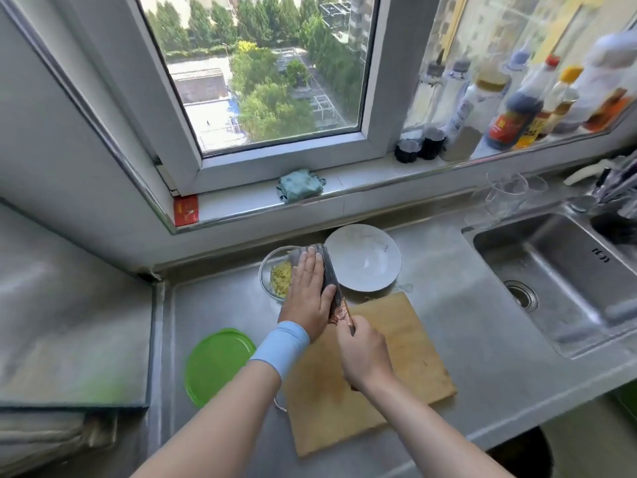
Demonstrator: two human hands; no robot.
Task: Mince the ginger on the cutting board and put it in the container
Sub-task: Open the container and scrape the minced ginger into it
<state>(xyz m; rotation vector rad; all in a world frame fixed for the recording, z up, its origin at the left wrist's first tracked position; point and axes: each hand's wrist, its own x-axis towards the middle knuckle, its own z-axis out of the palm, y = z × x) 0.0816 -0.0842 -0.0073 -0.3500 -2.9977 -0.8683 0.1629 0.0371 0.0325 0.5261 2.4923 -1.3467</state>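
Observation:
A clear glass container (268, 270) stands on the steel counter beyond the wooden cutting board (406, 343), with pale yellow minced ginger (281, 274) inside it. My right hand (365, 350) grips the handle of a dark cleaver (329, 270), whose blade is tilted over the container's right side. My left hand (308, 291) lies flat with straight fingers on the side of the blade, thumb on the blade's right. The board's surface shows only faint stains.
A white bowl (365, 260) sits right of the container, touching the board's far corner. A green lid (217, 363) lies left of the board. The sink (565, 277) is at right. Sauce bottles (513, 112) and a cloth (300, 184) sit on the windowsill.

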